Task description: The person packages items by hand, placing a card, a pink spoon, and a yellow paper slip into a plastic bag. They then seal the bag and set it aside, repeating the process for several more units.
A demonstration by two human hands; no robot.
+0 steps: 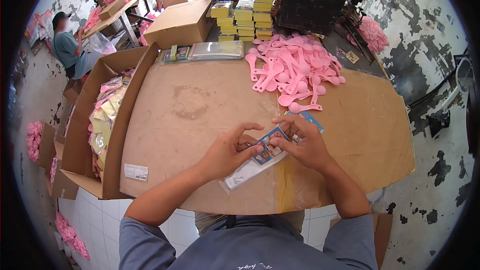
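Note:
In the middle of the cardboard-covered table, a small blue printed card [263, 157] is held between my two hands. My left hand [227, 151] grips its left end, the thumb on the near face and the index finger raised. My right hand [306, 142] pinches the other end between thumb and curled fingers. Beneath the card lies a clear plastic sleeve [245, 174], slanting toward me. Another blue printed piece [312, 119] shows partly behind my right hand. Beyond it spreads a heap of pink plastic spoons [295, 65].
An open carton [137, 82] of packed items stands along the left edge. At the back are a stack of clear sleeves [216, 50], yellow-edged card stacks [245, 17], a closed box [179, 21] and a black machine [314, 0]. Another person [70, 50] sits far left.

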